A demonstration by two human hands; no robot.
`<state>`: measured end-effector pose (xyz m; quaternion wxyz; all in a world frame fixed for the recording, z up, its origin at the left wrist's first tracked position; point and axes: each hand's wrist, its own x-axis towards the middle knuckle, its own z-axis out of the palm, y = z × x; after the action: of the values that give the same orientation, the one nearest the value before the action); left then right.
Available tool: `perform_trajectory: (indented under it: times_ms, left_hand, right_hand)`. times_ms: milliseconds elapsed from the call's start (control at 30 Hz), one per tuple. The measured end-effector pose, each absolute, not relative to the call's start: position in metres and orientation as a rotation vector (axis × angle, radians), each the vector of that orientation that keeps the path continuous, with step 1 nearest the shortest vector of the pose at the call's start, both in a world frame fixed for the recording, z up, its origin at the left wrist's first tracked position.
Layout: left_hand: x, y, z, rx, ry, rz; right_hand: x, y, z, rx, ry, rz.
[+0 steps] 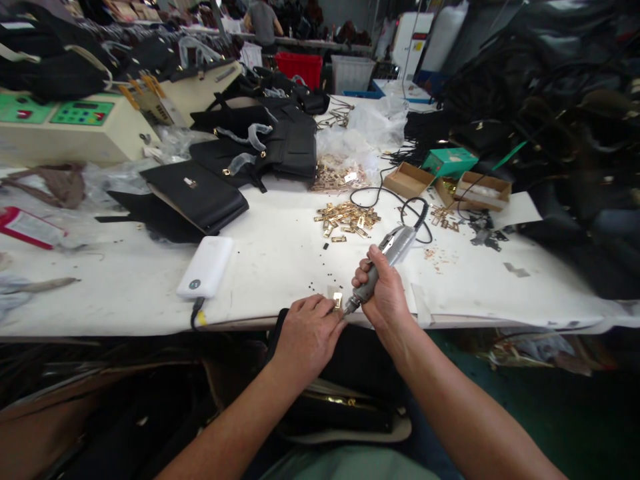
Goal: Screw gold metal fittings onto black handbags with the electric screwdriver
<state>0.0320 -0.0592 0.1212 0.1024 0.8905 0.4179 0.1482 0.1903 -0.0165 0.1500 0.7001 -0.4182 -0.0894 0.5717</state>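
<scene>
My right hand (pixel 385 287) is wrapped round a grey electric screwdriver (pixel 395 247), its tip pointing down and left toward a small gold metal plate (pixel 338 299) at the table's front edge. My left hand (pixel 310 333) lies over the edge of a black bag (pixel 370 353), its fingertips at the gold plate and close to the screwdriver tip. Whether those fingers pinch the plate or only press beside it is hard to make out. The bag hangs below the table edge over my lap, and a gold zipper (pixel 333 399) shows in its opening.
A pile of gold plates (pixel 347 219) lies mid-table, with tiny black bits nearer me. A white power bank (pixel 206 267) with a cable sits left. Black bags (pixel 195 193) lie behind it. Small cardboard boxes (pixel 409 179) stand back right; the screwdriver's black cord (pixel 423 212) loops near them.
</scene>
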Motion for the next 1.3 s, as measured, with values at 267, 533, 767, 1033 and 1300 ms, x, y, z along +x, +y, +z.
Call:
perform_trajectory:
  times_ms: [267, 533, 767, 1033, 1300]
  left_hand:
    - [0.032, -0.060, 0.123, 2.617, 1.237, 0.428]
    - [0.032, -0.060, 0.124, 2.608, 1.217, 0.439]
    - [0.031, -0.061, 0.122, 2.595, 1.228, 0.398]
    - [0.031, -0.060, 0.122, 2.598, 1.235, 0.402]
    - [0.030, -0.059, 0.120, 2.600, 1.229, 0.388]
  right_hand:
    - [0.188, -0.019, 0.152, -0.937, -0.233, 1.245]
    - [0.195, -0.014, 0.154, -0.928, -0.273, 1.224]
    - [0.194, -0.001, 0.158, -0.968, -0.437, 1.043]
    - [0.179, 0.003, 0.141, -1.204, -0.640, 0.948]
    - [0.176, 0.001, 0.136, -1.267, -0.796, 0.964]
